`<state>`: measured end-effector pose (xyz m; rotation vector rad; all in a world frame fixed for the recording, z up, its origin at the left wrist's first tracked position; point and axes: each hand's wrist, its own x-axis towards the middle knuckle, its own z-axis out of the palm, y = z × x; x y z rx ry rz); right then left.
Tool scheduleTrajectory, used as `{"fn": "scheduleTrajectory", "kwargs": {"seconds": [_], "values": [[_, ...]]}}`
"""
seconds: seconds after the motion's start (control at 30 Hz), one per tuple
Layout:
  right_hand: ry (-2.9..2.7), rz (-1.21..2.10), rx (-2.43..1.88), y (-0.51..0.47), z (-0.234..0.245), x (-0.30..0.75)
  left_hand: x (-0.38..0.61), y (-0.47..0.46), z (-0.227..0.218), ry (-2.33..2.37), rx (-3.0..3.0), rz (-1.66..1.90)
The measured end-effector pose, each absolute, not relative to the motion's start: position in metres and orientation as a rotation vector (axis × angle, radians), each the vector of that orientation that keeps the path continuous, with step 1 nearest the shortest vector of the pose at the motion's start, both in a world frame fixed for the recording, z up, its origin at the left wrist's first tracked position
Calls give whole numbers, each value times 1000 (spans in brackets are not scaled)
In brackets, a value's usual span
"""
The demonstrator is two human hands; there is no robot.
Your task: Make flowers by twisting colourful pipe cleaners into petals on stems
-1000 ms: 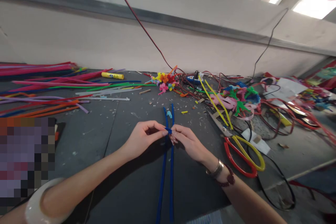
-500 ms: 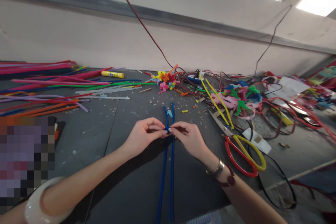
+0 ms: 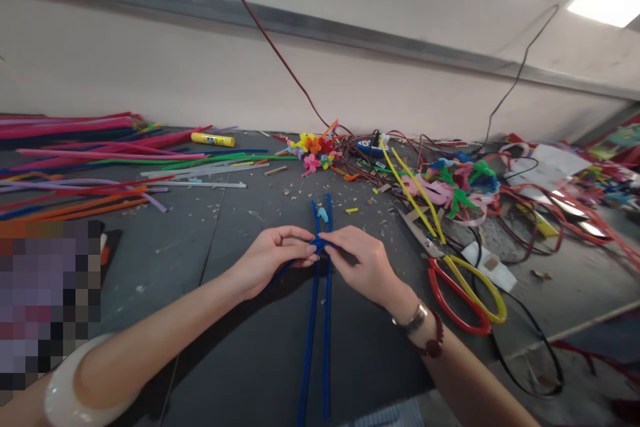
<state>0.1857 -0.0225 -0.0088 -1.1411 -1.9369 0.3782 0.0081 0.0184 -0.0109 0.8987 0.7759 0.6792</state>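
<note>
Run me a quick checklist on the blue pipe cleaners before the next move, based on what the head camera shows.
1. Grip on the blue pipe cleaners: ok, the left hand and right hand both pinch them at the join.
2. Join: cannot tell how tight it is; the fingers partly hide it.
3. Long stems: ok, they lie side by side, apart, on the dark tabletop.
4. Around the upper stem ends: not ok, a light-blue scrap lies between them.
5. Red-and-yellow-handled scissors: ok, they lie off to the right, apart from the right hand.

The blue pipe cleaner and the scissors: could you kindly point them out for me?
Blue pipe cleaner [image 3: 310, 347], head view, on its left long strand.
Scissors [image 3: 444, 310], head view, on the red handle loop.
</note>
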Motion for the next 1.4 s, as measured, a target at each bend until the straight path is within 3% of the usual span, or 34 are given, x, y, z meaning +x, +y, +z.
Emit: {"fn": "scheduleTrajectory", "kwargs": {"seconds": [0.17,0.3,0.57,1.07,1.4], "values": [[-2088,152,-959,-20,-14,194,7,18,-11,724,841,624],[-2029,167,-963,-19,-14,196,6,19,-11,662,784,585],[-1846,567,-1159,-24,-5,189,4,19,-8,700,908,509],[-1589,1240,-1259,-27,-2,177,8,20,-8,818,1271,715],[-1687,1037,-1287,-29,-7,175,9,20,-7,876,1301,722]]}}
